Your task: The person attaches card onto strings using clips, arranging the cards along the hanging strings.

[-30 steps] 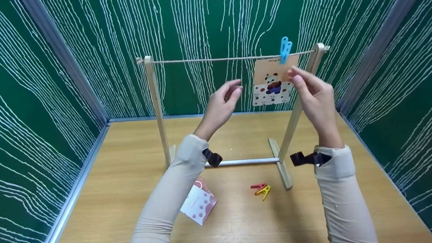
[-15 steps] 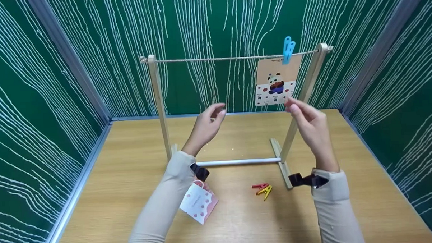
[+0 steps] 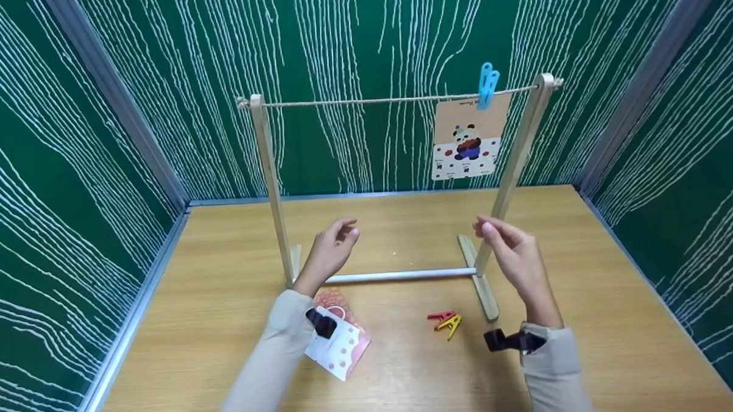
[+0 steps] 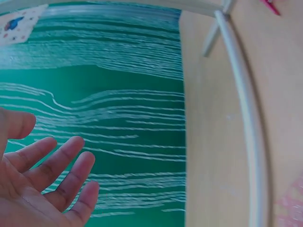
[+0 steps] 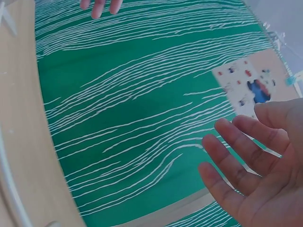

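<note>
My left hand hovers over the table inside the left half of the wooden rack, fingers relaxed and holding nothing; the left wrist view shows its bare palm and loosely spread fingers. Near the rack's right post, my right hand is likewise empty, fingers loosely bent. A panda card hangs from the rope by a blue clothespin. Below my left wrist lies a white card with pink spots, shaped like a bag. Red and yellow clothespins lie together on the table.
The wooden rack's left post and right post stand upright, joined low down by a white bar. Pink bubble wrap shows beside the spotted card. Green walls with white streaks enclose the table.
Both hands have come down and back from the rope and hanging card, the left one also drifting leftward. The panda card and blue clothespin stay on the rope.
</note>
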`<move>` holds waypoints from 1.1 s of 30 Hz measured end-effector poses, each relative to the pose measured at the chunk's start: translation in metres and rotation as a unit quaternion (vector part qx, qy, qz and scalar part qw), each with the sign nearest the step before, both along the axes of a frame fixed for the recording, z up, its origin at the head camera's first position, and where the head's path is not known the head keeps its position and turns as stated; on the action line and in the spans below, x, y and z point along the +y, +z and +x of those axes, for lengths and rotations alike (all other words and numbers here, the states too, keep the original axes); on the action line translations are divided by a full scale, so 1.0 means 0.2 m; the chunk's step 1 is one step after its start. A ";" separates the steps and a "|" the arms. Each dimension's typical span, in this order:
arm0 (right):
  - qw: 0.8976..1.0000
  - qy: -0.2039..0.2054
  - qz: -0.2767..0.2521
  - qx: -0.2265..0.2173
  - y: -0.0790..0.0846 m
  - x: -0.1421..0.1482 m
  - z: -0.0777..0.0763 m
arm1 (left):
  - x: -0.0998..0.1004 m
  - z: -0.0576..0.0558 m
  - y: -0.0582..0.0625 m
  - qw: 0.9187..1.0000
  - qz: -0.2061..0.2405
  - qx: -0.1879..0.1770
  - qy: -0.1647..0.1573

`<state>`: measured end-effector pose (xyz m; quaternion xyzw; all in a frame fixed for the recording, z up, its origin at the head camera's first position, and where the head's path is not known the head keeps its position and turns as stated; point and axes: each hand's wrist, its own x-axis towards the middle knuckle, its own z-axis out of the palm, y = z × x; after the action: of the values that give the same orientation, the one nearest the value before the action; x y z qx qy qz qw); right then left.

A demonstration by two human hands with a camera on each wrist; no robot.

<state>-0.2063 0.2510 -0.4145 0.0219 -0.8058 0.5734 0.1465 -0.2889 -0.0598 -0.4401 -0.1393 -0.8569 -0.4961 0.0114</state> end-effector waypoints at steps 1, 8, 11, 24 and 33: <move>1.000 0.000 -0.001 -0.014 -0.02 0.00 0.01 | -0.01 0.00 -0.02 1.000 -0.001 -0.005 0.003; 0.998 -0.006 -0.015 -0.066 -0.19 -0.01 0.03 | -0.08 0.02 -0.15 1.000 -0.008 -0.017 0.017; 0.997 -0.011 -0.026 -0.068 -0.25 -0.02 0.03 | -0.11 0.04 -0.20 1.000 -0.008 -0.011 0.023; 0.991 -0.021 -0.001 -0.130 -0.48 -0.05 0.09 | -0.24 0.11 -0.45 0.998 0.010 -0.037 0.053; 0.985 -0.021 0.016 -0.168 -0.62 -0.07 0.13 | -0.33 0.17 -0.61 0.994 -0.013 -0.058 0.089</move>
<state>-0.1795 0.2366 -0.5385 -0.0890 -0.8283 0.5528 0.0208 -0.2550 -0.1262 -0.5614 -0.0335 -0.8713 -0.4895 0.0046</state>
